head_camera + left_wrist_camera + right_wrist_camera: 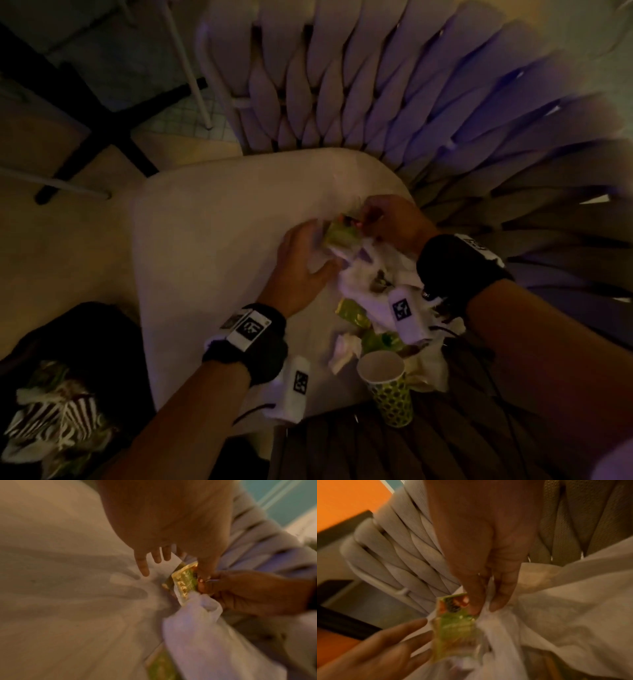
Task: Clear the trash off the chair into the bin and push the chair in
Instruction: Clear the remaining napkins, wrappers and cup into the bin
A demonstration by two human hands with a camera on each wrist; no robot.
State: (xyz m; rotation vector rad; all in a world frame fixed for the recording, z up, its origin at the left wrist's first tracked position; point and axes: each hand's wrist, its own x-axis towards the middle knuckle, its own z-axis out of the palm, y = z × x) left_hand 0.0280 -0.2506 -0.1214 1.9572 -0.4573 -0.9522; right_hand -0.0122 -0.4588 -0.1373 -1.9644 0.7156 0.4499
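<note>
Head view shows a person bent over a chair with a pale seat and a woven back. The right hand pinches a green wrapper between thumb and fingers, along with a bit of white plastic bag. The right wrist view shows this pinch well. The left hand has its fingers spread apart and straight, right beside the wrapper, and it holds nothing.

A lot of trash is on the seat. There is the white bag, more green wrappers, a crumpled tissue and a paper cup with green dots, standing up near the front edge. All of it sits on the right side of the seat, close together.

A dark bin stands on the floor at the lower left, just beside the chair. It already has some trash in it, with stripes and bits of green.

So the job looks partly done. Some trash is in the bin, but most of the pile seems to be left. The chair is not pushed in yet, it appears.

The room is dim, with a warm yellow light. The floor is pale. A black table base and thin white legs show at the top left. An orange wall shows in the right wrist view.
</note>
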